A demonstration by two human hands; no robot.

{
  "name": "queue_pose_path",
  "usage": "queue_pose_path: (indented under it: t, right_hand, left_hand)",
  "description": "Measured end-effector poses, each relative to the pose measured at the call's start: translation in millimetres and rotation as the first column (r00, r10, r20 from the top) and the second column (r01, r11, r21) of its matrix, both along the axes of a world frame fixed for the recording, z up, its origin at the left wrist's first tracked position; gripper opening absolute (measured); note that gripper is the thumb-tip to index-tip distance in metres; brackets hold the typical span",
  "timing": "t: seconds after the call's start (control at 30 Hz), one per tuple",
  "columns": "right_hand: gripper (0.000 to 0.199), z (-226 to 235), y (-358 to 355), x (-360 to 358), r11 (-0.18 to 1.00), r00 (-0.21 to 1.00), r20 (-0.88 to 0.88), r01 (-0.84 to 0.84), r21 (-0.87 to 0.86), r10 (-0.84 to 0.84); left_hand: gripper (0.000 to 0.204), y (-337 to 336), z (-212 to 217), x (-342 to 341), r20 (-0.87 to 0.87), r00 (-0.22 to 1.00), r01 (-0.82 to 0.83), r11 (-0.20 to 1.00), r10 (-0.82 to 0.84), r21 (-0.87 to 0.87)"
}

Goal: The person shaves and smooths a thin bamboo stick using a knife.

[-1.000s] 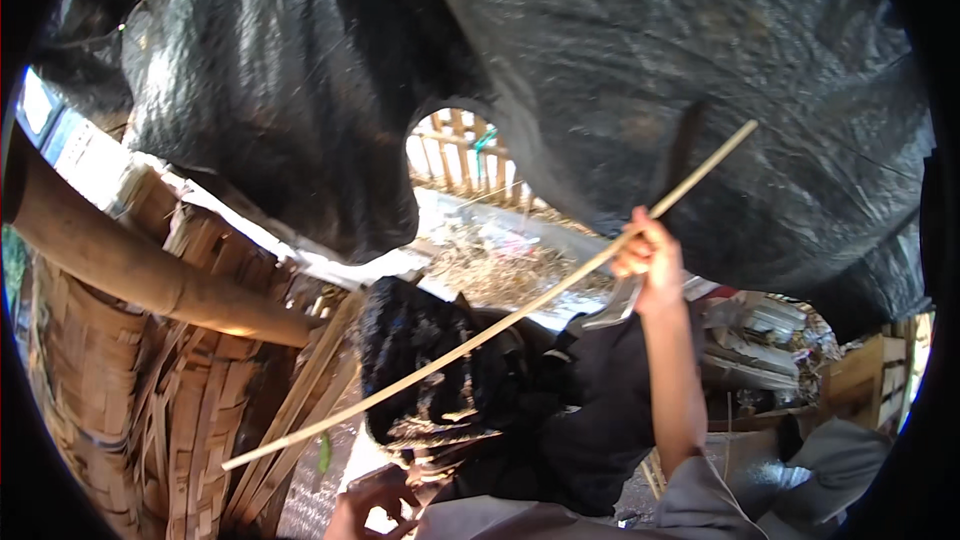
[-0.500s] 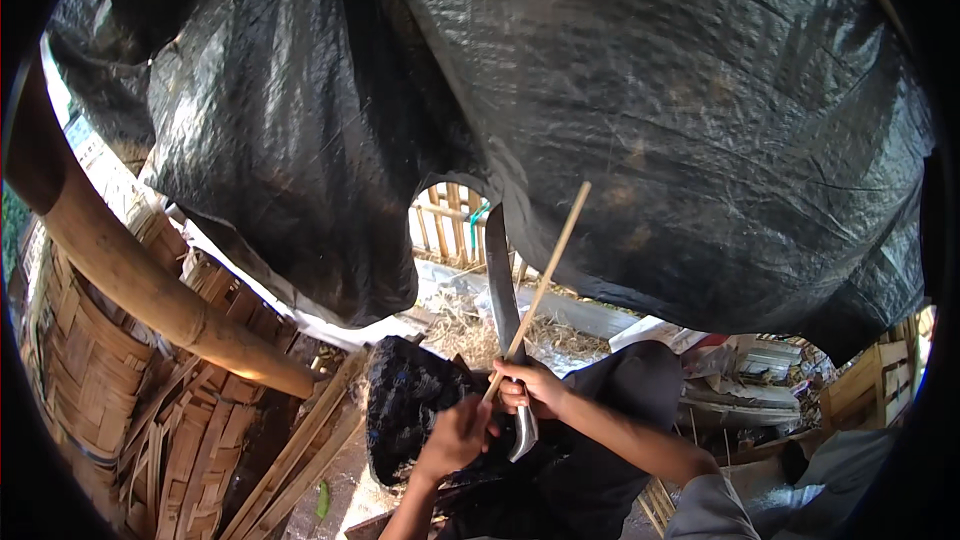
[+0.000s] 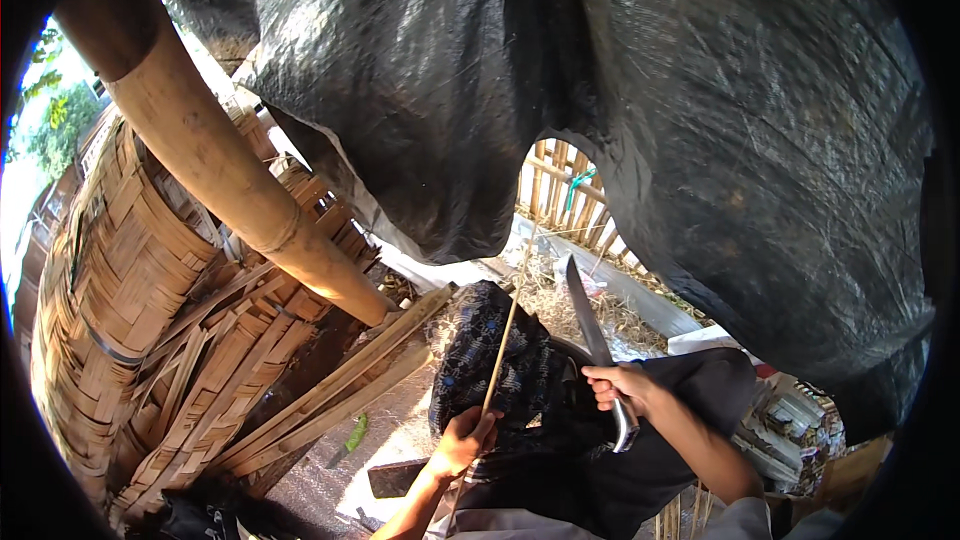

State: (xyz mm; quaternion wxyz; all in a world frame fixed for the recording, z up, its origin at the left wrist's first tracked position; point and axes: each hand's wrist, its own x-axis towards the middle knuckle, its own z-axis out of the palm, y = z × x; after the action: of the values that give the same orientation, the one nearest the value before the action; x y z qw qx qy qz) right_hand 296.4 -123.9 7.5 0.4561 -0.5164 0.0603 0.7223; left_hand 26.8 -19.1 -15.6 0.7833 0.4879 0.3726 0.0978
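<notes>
A thin bamboo stick [image 3: 502, 348] is gripped low down by my left hand [image 3: 462, 443], its fingers closed round it. The stick slants upward in front of a dark patterned cloth [image 3: 466, 365] draped over my left leg. My right hand [image 3: 622, 387] is wrapped round the handle of a long machete [image 3: 588, 318]. Its dark blade points up and away, tilted slightly left, and the handle's pale end sticks out below my fist. Blade and stick are apart, with the cloth and my dark trousers between the two hands.
A black tarpaulin [image 3: 760, 170] hangs ahead. At the left a thick bamboo pole [image 3: 225, 180] slopes down past a woven bamboo basket [image 3: 125, 260]. Long split bamboo pieces [image 3: 345, 390] lean beside my left leg. A green pod-like thing [image 3: 356, 433] lies on the ground.
The machete and my right hand have moved right, away from the stick they were against. The stick now stands steeper in my left hand. The whole view has swung left.
</notes>
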Motion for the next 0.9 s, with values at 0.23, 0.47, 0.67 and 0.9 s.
queue_pose_path:
  t: [0.23, 0.47, 0.67, 0.9]
  right_hand:
    - [0.026, 23, -34, -21, 0.976, 0.872, 0.485, -0.036, 0.213, -0.073]
    - [0.04, 5, -36, -65, 0.884, 0.48, 0.853, -0.465, 0.047, 0.207]
    - [0.051, -19, -15, -98, 0.676, -0.161, 0.944, -0.664, -0.32, 0.289]
    - [0.06, -22, -19, -94, 0.704, -0.308, 0.935, -0.625, -0.336, 0.173]
  left_hand:
    - [0.024, -4, -8, -40, -0.042, 0.997, 0.068, 0.995, -0.071, -0.077]
    - [0.023, 17, 2, -22, -0.049, 0.996, -0.083, 0.949, 0.072, -0.303]
    - [0.022, 22, -12, 1, -0.166, 0.976, -0.185, 0.944, 0.143, -0.274]
    - [0.04, -2, -2, -37, -0.207, 0.977, -0.156, 0.833, 0.05, -0.531]
